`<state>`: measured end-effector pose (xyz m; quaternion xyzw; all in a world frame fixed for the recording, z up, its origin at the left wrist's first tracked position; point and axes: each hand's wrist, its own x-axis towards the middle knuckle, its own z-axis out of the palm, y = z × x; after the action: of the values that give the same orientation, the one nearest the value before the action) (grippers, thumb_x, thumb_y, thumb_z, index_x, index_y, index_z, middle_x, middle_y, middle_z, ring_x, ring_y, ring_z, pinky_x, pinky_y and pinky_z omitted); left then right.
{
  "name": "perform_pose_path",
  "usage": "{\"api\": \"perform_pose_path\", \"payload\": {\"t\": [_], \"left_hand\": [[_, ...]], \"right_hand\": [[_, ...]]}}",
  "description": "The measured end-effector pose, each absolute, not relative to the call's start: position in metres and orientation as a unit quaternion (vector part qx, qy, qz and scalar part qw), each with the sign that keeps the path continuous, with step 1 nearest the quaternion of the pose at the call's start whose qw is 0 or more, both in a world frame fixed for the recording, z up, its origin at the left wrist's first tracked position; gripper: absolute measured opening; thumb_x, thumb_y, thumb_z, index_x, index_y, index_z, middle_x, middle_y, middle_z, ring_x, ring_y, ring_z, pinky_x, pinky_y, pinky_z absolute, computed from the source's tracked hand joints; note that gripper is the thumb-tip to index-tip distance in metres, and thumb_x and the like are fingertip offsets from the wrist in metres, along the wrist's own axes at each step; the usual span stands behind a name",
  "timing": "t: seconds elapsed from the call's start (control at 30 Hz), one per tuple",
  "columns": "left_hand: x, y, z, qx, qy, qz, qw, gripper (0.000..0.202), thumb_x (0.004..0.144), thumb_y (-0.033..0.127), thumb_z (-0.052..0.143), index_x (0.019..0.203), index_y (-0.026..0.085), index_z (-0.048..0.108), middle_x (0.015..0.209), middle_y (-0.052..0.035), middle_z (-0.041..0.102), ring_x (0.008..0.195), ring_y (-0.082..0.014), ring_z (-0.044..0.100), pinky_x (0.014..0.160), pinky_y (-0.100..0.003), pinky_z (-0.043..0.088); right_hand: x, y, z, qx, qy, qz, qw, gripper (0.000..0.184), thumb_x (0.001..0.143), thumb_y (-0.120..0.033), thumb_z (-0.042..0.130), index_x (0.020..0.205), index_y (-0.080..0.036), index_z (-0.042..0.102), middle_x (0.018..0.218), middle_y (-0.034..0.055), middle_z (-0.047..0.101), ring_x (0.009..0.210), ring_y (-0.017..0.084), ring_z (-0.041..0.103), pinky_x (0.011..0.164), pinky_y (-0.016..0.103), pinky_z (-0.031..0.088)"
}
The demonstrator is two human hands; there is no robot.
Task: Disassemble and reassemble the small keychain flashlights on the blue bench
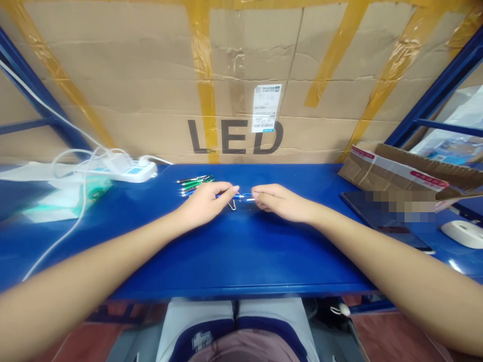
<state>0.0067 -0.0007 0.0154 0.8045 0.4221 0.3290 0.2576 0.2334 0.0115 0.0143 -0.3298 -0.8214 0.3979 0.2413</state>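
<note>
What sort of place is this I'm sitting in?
Probably a makeshift workstation, perhaps in a workshop or stockroom: there's a blue table, a white power strip with cables, and taped cardboard marked LED standing behind.

Pen [243, 197] I hold: shiny blue barrel, bright metal-looking end.
Table [241, 256] before me: smooth, glossy blue, reflecting light.
Carton [151, 100] facing me: matt brown cardboard, creased.
Tape [202, 50]: glossy yellow plastic film, wrinkled.
Shipping label [266, 108]: white paper.
Power strip [139, 172]: smooth white plastic.
Mouse [463, 234]: smooth, pale plastic.
Trousers [196, 309] I wear: soft-looking white-and-navy cloth, matt.
</note>
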Motion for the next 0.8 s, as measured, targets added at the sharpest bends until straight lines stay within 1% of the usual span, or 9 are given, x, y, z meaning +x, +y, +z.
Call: {"api": "perform_pose_path", "payload": {"t": [0.1, 0.2, 0.27, 0.37, 0.43, 0.5, 0.57, 0.67, 0.8], "left_hand": [[0.009, -0.001, 0.016, 0.788, 0.427, 0.328, 0.299, 0.045, 0.094, 0.05, 0.049, 0.066, 0.016, 0.056, 0.06, 0.0018, 0.05, 0.056, -0.0106, 0.041, 0.054, -0.022, 0.033], [0.01, -0.003, 0.015, 0.762, 0.44, 0.311, 0.359, 0.04, 0.09, 0.053, 0.057, 0.08, 0.016, 0.069, 0.055, 0.003, 0.047, 0.05, -0.0098, 0.039, 0.048, -0.022, 0.03], [0.011, -0.003, 0.013, 0.736, 0.446, 0.302, 0.411, 0.042, 0.087, 0.055, 0.06, 0.088, 0.015, 0.072, 0.052, 0.0042, 0.044, 0.047, -0.009, 0.037, 0.045, -0.021, 0.028], [0.01, -0.001, 0.008, 0.689, 0.441, 0.309, 0.484, 0.044, 0.087, 0.058, 0.06, 0.088, 0.015, 0.07, 0.052, 0.0059, 0.04, 0.044, -0.0071, 0.034, 0.043, -0.02, 0.027], [0.011, 0.0, 0.006, 0.676, 0.437, 0.311, 0.506, 0.043, 0.086, 0.057, 0.061, 0.088, 0.015, 0.07, 0.052, 0.0065, 0.039, 0.043, -0.0063, 0.033, 0.043, -0.019, 0.027], [0.012, 0.0, 0.005, 0.682, 0.437, 0.307, 0.499, 0.042, 0.087, 0.055, 0.061, 0.088, 0.014, 0.069, 0.051, 0.0065, 0.04, 0.042, -0.0062, 0.034, 0.042, -0.019, 0.027], [0.013, -0.001, 0.006, 0.7, 0.44, 0.305, 0.472, 0.041, 0.089, 0.055, 0.058, 0.088, 0.015, 0.069, 0.051, 0.0061, 0.041, 0.042, -0.0066, 0.035, 0.042, -0.02, 0.027], [0.014, -0.005, 0.007, 0.749, 0.424, 0.31, 0.404, 0.04, 0.093, 0.052, 0.052, 0.092, 0.016, 0.068, 0.054, 0.0041, 0.049, 0.045, -0.0081, 0.042, 0.045, -0.02, 0.034], [0.013, -0.008, 0.007, 0.793, 0.404, 0.297, 0.345, 0.04, 0.099, 0.047, 0.041, 0.112, 0.018, 0.064, 0.065, 0.0005, 0.064, 0.048, -0.0098, 0.05, 0.052, -0.021, 0.042]], "right_hand": [[0.232, 0.01, 0.016, -0.331, -0.804, 0.423, 0.254, 0.027, 0.095, -0.032, 0.044, 0.071, -0.02, 0.043, 0.065, -0.0054, 0.04, 0.059, 0.01, 0.036, 0.057, 0.024, 0.034], [0.229, 0.007, 0.018, -0.337, -0.759, 0.495, 0.256, 0.027, 0.094, -0.028, 0.044, 0.068, -0.02, 0.042, 0.06, -0.0065, 0.039, 0.052, 0.009, 0.035, 0.051, 0.023, 0.032], [0.225, 0.006, 0.018, -0.344, -0.734, 0.532, 0.247, 0.028, 0.093, -0.025, 0.042, 0.066, -0.019, 0.045, 0.057, -0.0054, 0.044, 0.048, 0.008, 0.038, 0.048, 0.023, 0.031], [0.22, 0.004, 0.016, -0.364, -0.7, 0.563, 0.244, 0.025, 0.093, -0.026, 0.044, 0.071, -0.017, 0.053, 0.061, -0.0008, 0.058, 0.047, 0.008, 0.043, 0.046, 0.022, 0.032], [0.218, 0.004, 0.014, -0.365, -0.676, 0.59, 0.247, 0.024, 0.093, -0.03, 0.048, 0.077, -0.015, 0.056, 0.063, 0.0, 0.06, 0.046, 0.007, 0.042, 0.044, 0.021, 0.031], [0.217, 0.004, 0.012, -0.352, -0.654, 0.62, 0.253, 0.023, 0.092, -0.034, 0.053, 0.079, -0.015, 0.057, 0.062, -0.0014, 0.058, 0.045, 0.007, 0.04, 0.043, 0.02, 0.028], [0.217, 0.003, 0.012, -0.339, -0.631, 0.65, 0.254, 0.025, 0.092, -0.036, 0.056, 0.077, -0.016, 0.055, 0.059, -0.0037, 0.052, 0.044, 0.006, 0.039, 0.042, 0.02, 0.026], [0.218, 0.003, 0.012, -0.322, -0.599, 0.691, 0.245, 0.028, 0.092, -0.036, 0.057, 0.073, -0.018, 0.049, 0.055, -0.0067, 0.043, 0.044, 0.006, 0.035, 0.043, 0.02, 0.025], [0.219, 0.003, 0.014, -0.312, -0.56, 0.732, 0.231, 0.03, 0.096, -0.028, 0.048, 0.069, -0.019, 0.043, 0.054, -0.0073, 0.036, 0.044, 0.007, 0.03, 0.044, 0.02, 0.026]]}}
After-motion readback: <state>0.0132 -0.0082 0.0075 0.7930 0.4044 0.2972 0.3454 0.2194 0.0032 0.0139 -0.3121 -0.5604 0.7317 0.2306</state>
